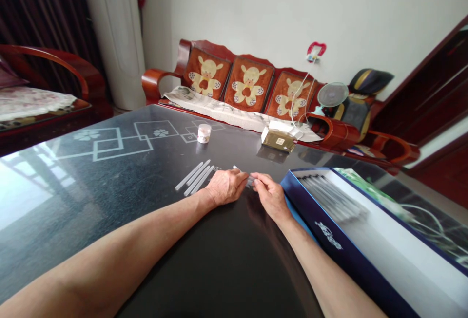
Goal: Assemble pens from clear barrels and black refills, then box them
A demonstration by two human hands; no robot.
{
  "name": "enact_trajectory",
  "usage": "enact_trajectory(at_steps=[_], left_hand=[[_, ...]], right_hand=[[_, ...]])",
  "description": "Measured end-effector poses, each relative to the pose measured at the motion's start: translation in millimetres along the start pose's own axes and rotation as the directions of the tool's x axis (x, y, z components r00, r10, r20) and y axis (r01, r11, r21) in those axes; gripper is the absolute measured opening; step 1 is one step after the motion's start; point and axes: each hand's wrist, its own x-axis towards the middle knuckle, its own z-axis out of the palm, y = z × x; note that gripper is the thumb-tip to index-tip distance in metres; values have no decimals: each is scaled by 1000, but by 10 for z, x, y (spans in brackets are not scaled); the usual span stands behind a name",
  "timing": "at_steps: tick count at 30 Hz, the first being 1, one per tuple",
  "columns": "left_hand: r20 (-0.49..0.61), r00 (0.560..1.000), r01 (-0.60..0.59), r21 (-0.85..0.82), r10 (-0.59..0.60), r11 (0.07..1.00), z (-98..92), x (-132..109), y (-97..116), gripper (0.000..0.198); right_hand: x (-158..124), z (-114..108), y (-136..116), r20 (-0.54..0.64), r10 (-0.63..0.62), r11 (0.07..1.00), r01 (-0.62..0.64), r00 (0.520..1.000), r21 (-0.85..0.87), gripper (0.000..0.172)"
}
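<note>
My left hand (229, 185) is closed over the dark glossy table (219, 269), its fingers curled toward my right hand. A small whitish tip (236, 167) shows just beyond its knuckles; the rest of that item is hidden. My right hand (269, 194) pinches a small clear piece (250, 180) in the narrow gap between both hands. It is too small to name exactly, and what the left fingers grip is out of sight. Several slim, translucent white sticks (197, 179) lie side by side left of my left hand.
A blue box (310, 215) with a white inside stands close to my right forearm, holding several grey-white sticks (332, 196). Behind it lies a green-and-white bag (365, 186). Farther back are a small round tub (204, 133) and a gold tissue box (278, 140). A wooden sofa (161, 80) stands beyond.
</note>
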Motion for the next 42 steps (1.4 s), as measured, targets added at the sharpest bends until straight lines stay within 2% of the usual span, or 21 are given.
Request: enact_trajectory(at_steps=[3,7,13,15,20,31,34,37,40,42], left_hand=[[20,1000,3,1,-3,1000,-8,-2,4,35],[29,999,15,-21,-14,1000,-8,5,4,34],[19,1000,-15,-48,16,999,11,20,-13,33],[14,1000,-26,-44,26,999,25,17,-27,33],[-6,999,-52,-11,52,999,63,2,-52,33],[61,992,-113,40,111,993,38,-10,-16,28],[87,987,-142,80,135,987,18,-10,47,25],[95,982,-176,114,166,978,-5,-6,128,25],[98,987,-139,119,128,983,-24,2,173,26],[89,994,-80,112,70,990,-34,3,172,25]], right_hand=[[-3,-6,26,18,-18,999,18,1000,-29,27],[-2,-4,62,13,38,999,-38,999,21,27],[8,1,9,5,183,934,-175,983,312,32],[8,-3,-8,10,222,913,-211,975,349,33],[-1,-19,1,27,248,916,-243,969,321,35],[-9,-54,-86,123,286,906,-310,950,289,36],[-31,-68,-140,148,205,958,-229,967,172,28],[-69,-66,-193,89,38,998,-32,995,-62,17],[-95,-63,-211,37,-184,952,187,982,-243,11],[-104,-72,-201,79,-266,907,278,961,-316,13]])
